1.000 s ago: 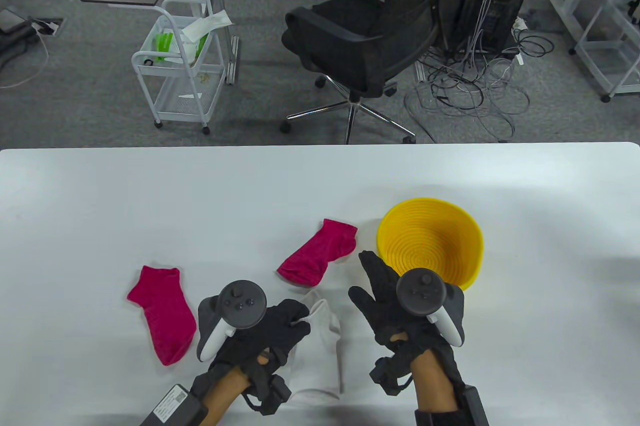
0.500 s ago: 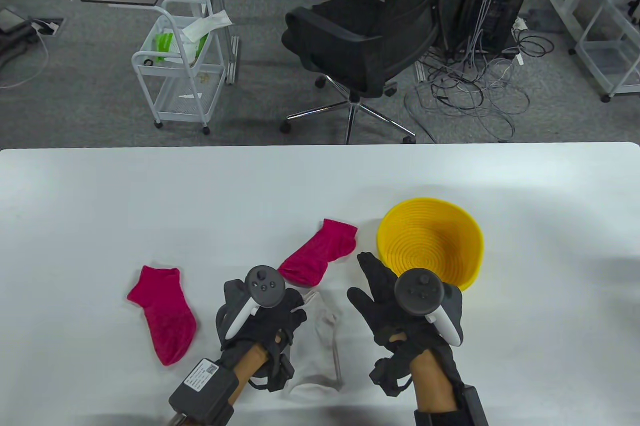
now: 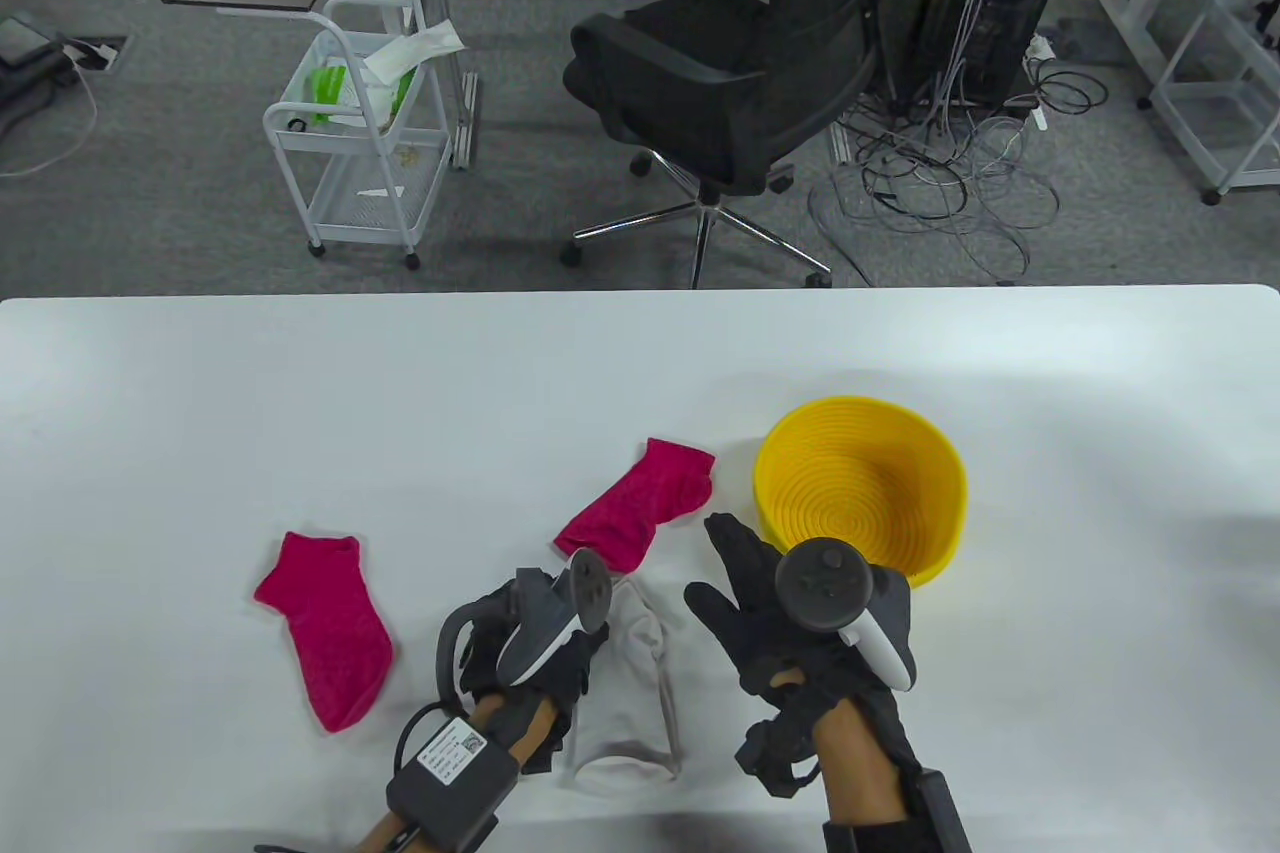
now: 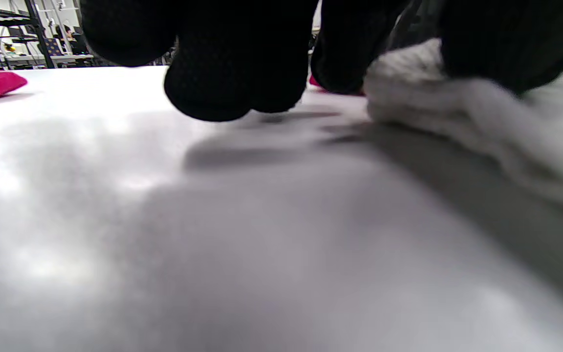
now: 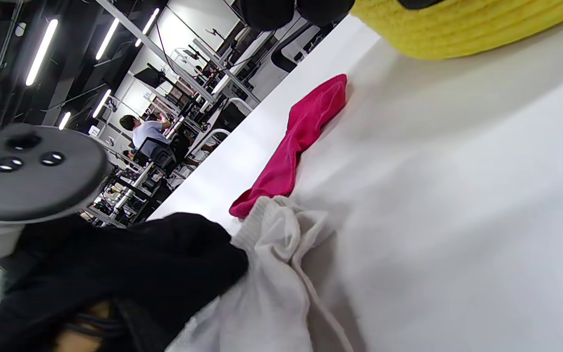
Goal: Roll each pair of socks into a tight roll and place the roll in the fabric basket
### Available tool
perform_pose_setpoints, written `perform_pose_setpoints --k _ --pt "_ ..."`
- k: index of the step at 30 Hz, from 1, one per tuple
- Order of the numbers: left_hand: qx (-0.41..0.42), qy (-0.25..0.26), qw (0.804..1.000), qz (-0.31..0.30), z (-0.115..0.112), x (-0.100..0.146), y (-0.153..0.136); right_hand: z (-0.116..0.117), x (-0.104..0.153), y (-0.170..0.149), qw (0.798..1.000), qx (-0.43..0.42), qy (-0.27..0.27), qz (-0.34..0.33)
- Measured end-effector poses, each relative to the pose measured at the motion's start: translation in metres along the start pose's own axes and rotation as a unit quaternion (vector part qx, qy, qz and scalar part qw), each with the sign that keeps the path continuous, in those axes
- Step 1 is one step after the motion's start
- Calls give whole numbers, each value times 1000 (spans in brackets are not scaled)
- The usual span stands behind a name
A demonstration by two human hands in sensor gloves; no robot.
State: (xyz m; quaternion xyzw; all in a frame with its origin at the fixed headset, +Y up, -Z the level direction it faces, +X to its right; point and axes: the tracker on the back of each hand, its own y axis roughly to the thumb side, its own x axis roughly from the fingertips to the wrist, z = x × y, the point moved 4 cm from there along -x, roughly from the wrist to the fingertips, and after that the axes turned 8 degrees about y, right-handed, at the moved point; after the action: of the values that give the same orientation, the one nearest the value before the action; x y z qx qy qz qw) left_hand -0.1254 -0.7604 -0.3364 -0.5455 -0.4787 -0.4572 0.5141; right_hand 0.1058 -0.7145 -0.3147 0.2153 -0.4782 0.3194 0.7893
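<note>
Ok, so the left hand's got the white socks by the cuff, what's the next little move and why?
Probably curl the cuff over toward the toe to start the roll. The left hand pinches the white socks at the far end, and they still lie flat and unrolled. The right hand hovers open beside them, holding nothing, and the yellow basket is empty.

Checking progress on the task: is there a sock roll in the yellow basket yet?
No, in the table view the yellow basket shows only its bare ribbed inside, with no sock in it.

Left hand (image 3: 535, 638) curled in a pinch, right hand (image 3: 790, 623) spread flat
</note>
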Motion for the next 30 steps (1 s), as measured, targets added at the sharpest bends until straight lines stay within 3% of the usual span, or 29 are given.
perform_pose_setpoints --k 4,8,14,17,21,30 --pt "111 -8 994 -2 25 6 -18 3 0 4 1000 9 2 -3" --pt "255 -48 964 -58 44 18 -31 4 4 18 999 21 2 -24" --pt "323 -64 935 -128 60 43 -45 5 11 32 998 52 -4 -31" --pt "355 -76 915 -176 60 56 -46 10 20 35 992 129 8 -9" --pt "324 -114 914 -215 51 67 -38 21 33 41 978 208 21 -23" --pt "167 -144 933 -285 10 91 4 87 46 43 940 316 117 -58"
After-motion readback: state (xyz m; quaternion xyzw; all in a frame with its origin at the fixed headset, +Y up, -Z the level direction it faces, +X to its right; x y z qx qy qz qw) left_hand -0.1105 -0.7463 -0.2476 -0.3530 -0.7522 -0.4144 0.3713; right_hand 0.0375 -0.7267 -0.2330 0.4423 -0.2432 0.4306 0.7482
